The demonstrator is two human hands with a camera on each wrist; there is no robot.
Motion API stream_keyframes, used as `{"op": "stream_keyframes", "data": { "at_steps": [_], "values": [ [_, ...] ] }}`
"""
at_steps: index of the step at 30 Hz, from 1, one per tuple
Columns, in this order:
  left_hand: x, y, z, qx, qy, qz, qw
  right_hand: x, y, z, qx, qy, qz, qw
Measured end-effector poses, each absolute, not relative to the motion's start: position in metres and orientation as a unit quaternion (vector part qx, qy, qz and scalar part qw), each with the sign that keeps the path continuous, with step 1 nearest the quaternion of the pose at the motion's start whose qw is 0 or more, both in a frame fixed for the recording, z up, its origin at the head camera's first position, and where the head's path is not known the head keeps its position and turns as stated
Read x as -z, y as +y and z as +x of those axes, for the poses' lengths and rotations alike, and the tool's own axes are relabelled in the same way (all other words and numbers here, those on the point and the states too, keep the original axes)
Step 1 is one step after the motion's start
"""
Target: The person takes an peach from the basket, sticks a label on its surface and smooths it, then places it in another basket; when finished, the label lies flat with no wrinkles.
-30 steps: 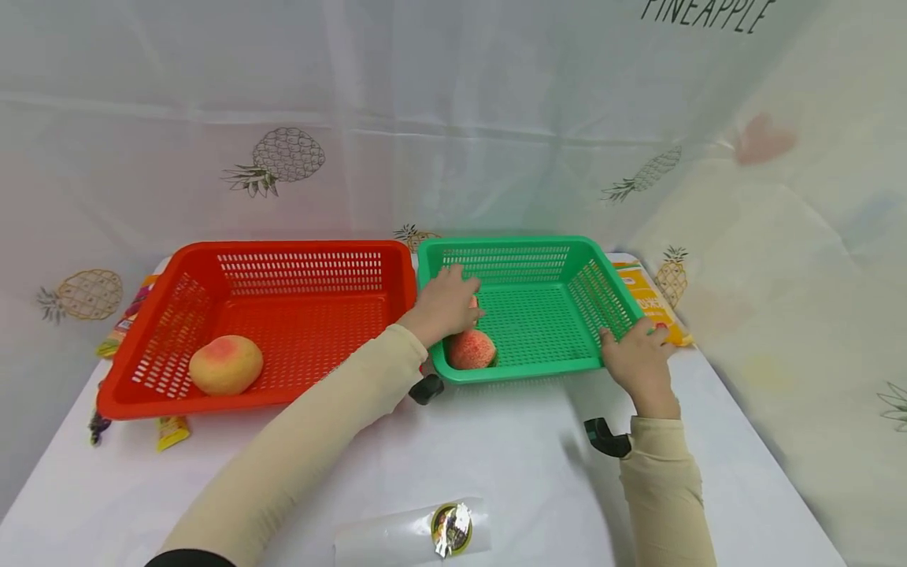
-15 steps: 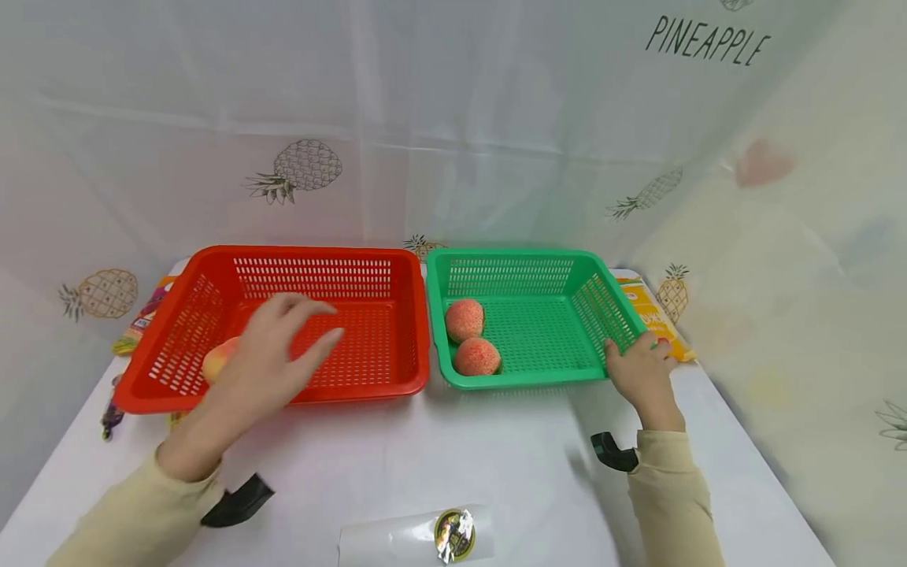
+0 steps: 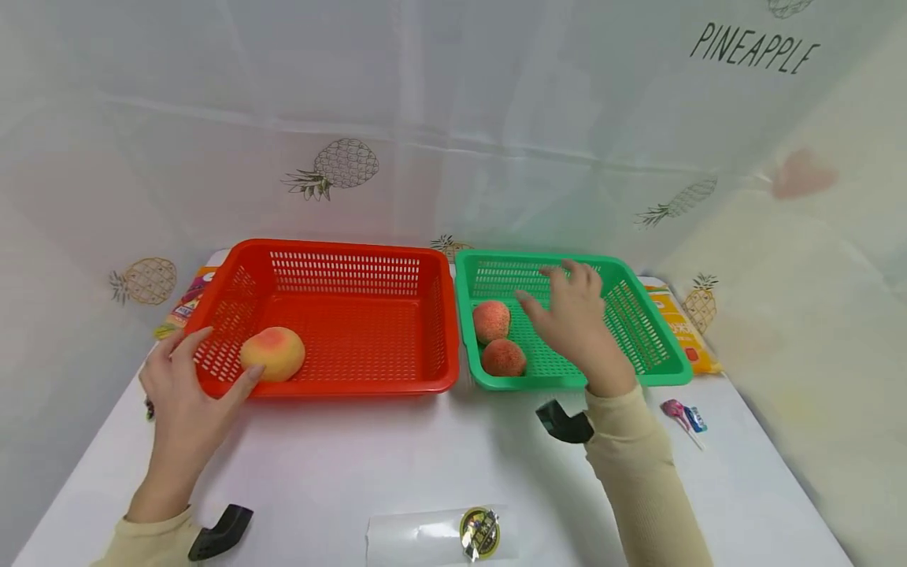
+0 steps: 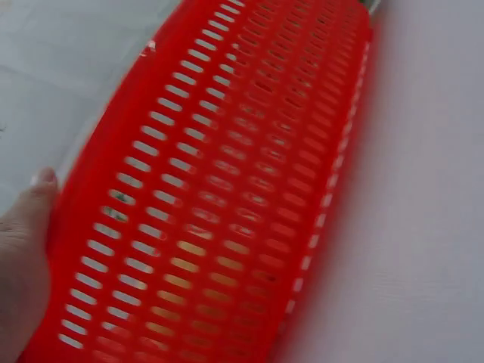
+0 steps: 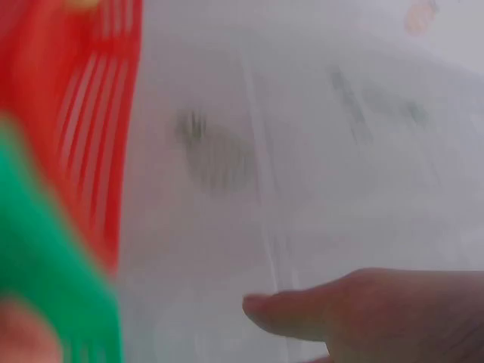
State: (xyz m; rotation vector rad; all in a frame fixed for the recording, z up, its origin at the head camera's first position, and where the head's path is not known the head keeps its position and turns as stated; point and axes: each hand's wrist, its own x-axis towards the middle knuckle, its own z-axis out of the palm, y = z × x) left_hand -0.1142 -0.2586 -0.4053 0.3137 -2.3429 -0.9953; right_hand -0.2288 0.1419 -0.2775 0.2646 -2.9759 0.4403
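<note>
My left hand grips the front-left corner of the red basket, thumb at the front rim and fingers at the left side. In the left wrist view the thumb lies at the basket's rim. A yellow-pink peach rests in the basket near that corner. Over the green basket my right hand is raised, fingers spread and holding nothing. Two redder peaches, a rear one and a front one, sit at the green basket's left side.
A clear wrapper with a round label lies at the table's front. A lollipop and a small blue packet lie right of the green basket's front. Snack bags stick out beside both baskets.
My left hand has gone from the peaches in the green basket to the red basket's corner, which has shifted right. My right hand has let go of the green basket's corner and moved left.
</note>
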Motion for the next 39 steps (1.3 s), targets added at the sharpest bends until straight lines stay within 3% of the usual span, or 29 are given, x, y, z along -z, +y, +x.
{"op": "stream_keyframes", "data": {
  "at_steps": [7,11,17,26,30,39],
  "values": [
    [0.422,-0.252,-0.116,0.381,-0.83,0.141,0.381,0.268,0.016,-0.265,-0.111,-0.943,0.299,-0.097],
    [0.425,-0.248,-0.115,0.399,-0.821,0.157,0.377,0.283,-0.049,-0.274,-0.081,-0.903,0.381,-0.182],
    [0.425,-0.25,-0.116,0.4,-0.827,0.164,0.36,0.303,-0.13,-0.272,0.004,-0.849,0.479,-0.224],
    [0.425,-0.255,-0.114,0.384,-0.832,0.15,0.37,0.319,-0.181,-0.251,0.041,-0.843,0.417,-0.337],
    [0.426,-0.255,-0.114,0.384,-0.831,0.154,0.371,0.324,-0.183,-0.247,0.041,-0.859,0.367,-0.355],
    [0.426,-0.254,-0.116,0.387,-0.832,0.153,0.367,0.317,-0.177,-0.246,0.055,-0.865,0.361,-0.343]
  ]
}}
